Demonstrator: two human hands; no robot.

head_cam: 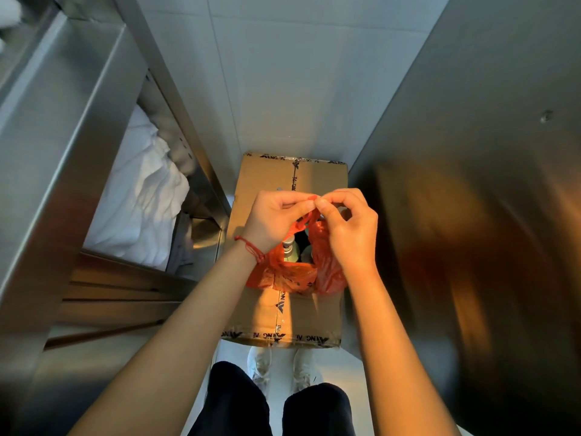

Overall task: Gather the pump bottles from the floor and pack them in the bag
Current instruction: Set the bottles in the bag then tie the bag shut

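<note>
An orange plastic bag (294, 275) stands on a taped cardboard box (292, 316) in front of me. Through the bag's mouth I see a pale green pump bottle (290, 250) with a silvery pump, and something dark beside it. My left hand (273, 220) and my right hand (349, 228) meet above the bag. Both pinch the thin orange handles between thumb and fingertips at the top. The rest of the bag's contents is hidden by the plastic and my hands.
A steel cabinet (63, 127) on the left holds white cloth (141, 196) on a shelf. A steel panel (478, 184) closes the right side, a white tiled wall (283, 73) stands behind the box. My shoes (279, 366) stand on the pale floor just before the box.
</note>
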